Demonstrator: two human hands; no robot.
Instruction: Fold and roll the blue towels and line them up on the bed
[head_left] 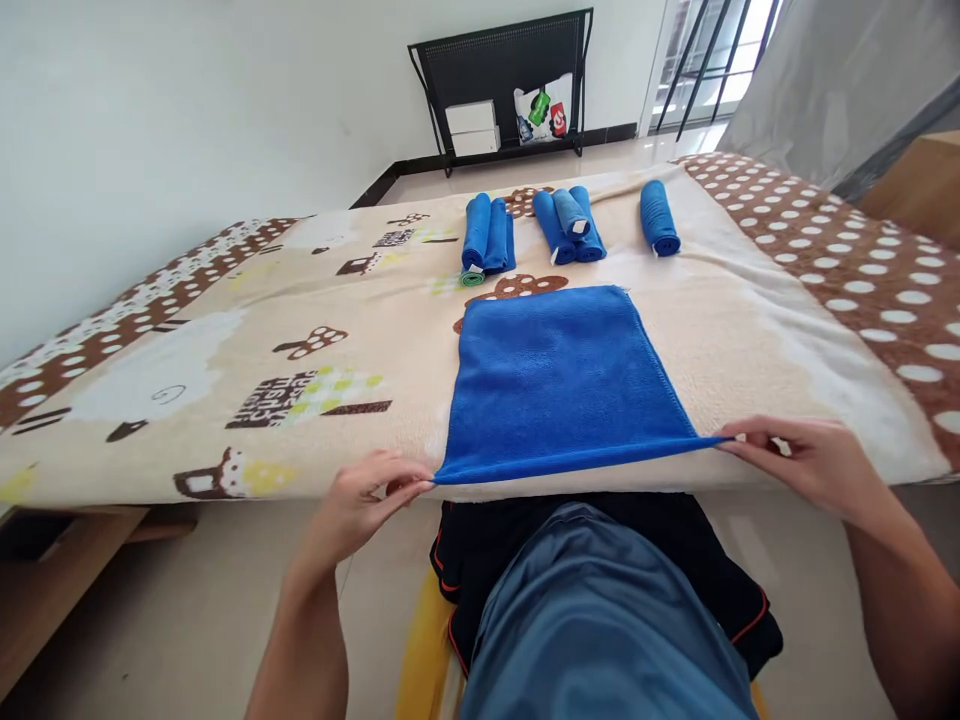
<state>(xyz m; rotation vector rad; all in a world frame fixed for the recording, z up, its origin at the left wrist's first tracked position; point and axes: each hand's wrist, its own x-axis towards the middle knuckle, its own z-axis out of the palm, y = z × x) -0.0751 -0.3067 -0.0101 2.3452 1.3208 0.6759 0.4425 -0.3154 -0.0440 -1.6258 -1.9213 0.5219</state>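
Note:
A blue towel (pixel 559 375) lies spread on the bed, its near edge folded or turned over in a narrow strip and pulled taut between my hands. My left hand (pixel 367 500) pinches the near left corner between thumb and fingers. At the opposite end, my right hand (pixel 802 455) pinches the near right corner, which is stretched to a point. Past the towel lie rolled blue towels: a bundle (pixel 487 235) with a green roll (pixel 472 279) at its near end, a stacked group (pixel 570 225), and a single roll (pixel 658 218) at the right.
The bed cover (pixel 405 400) is cream with printed figures and a brown dotted border (pixel 847 260). A black metal rack (pixel 510 75) with white boxes (pixel 472 128) and a printed bag (pixel 545 110) stands by the far wall. A cardboard box (pixel 919 190) is at right.

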